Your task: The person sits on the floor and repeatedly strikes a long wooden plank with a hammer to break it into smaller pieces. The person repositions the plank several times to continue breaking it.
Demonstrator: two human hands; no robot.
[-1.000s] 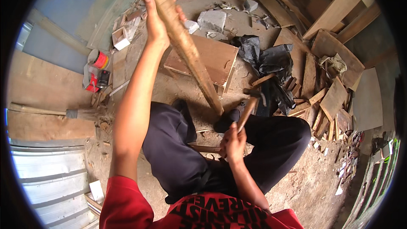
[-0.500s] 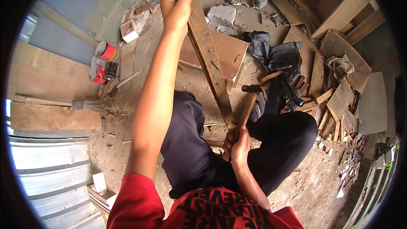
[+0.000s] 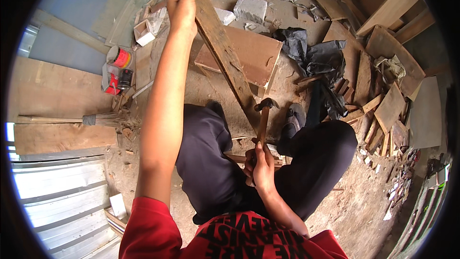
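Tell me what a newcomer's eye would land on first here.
Probably the long plank, slanting across the upper middle of the view, with the left hand gripping it. Next, the hammer in the right hand, its head appearing close to the plank's lower end. Off to the right, crumpled black plastic lies beside a heap of wood scraps.

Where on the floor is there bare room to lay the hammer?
Mostly bare floor lies between the right thigh and the debris strip; a smaller patch, between the bench and black plastic. Crowded: the scrap-wood pile.
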